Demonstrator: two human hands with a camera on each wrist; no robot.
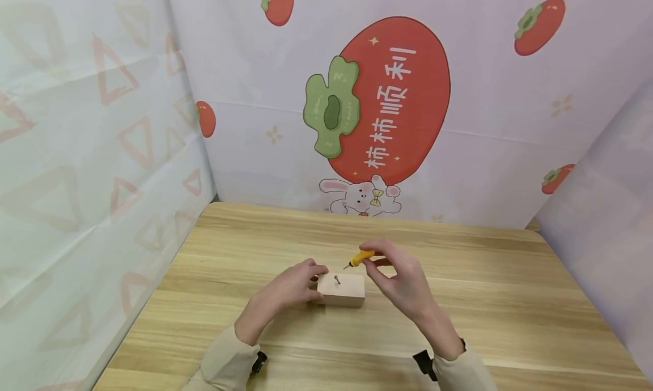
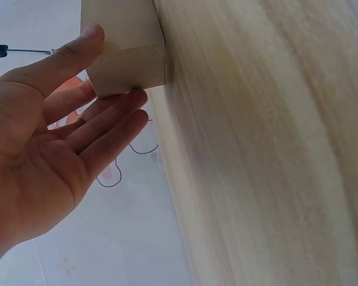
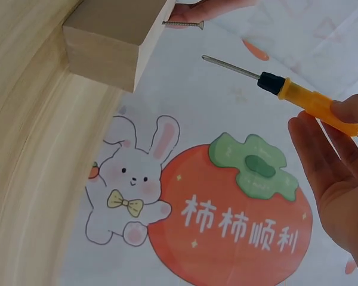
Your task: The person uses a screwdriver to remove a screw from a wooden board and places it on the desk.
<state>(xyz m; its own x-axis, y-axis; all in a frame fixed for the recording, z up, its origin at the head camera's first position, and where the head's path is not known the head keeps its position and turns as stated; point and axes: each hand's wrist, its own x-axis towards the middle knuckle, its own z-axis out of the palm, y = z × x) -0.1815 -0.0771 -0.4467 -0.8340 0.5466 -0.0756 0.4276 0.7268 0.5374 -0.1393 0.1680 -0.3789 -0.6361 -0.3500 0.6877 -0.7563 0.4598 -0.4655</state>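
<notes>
A pale wooden block (image 1: 340, 292) lies on the table, and a screw (image 1: 337, 279) stands up out of its top face. In the right wrist view the screw (image 3: 185, 24) shows its threaded shank and flared head. My left hand (image 1: 293, 286) grips the block's left end, thumb on the near side and fingers at the far side. My right hand (image 1: 403, 277) pinches the yellow handle of a screwdriver (image 1: 361, 258) between thumb and fingers. The screwdriver's thin metal tip points down toward the screw, with a gap between them in the right wrist view.
The wood-grain table (image 1: 490, 300) extends around the block on all sides. Behind it hangs a pale backdrop (image 1: 245, 164) printed with red persimmons and a rabbit. Another patterned sheet (image 1: 97, 170) closes off the left side.
</notes>
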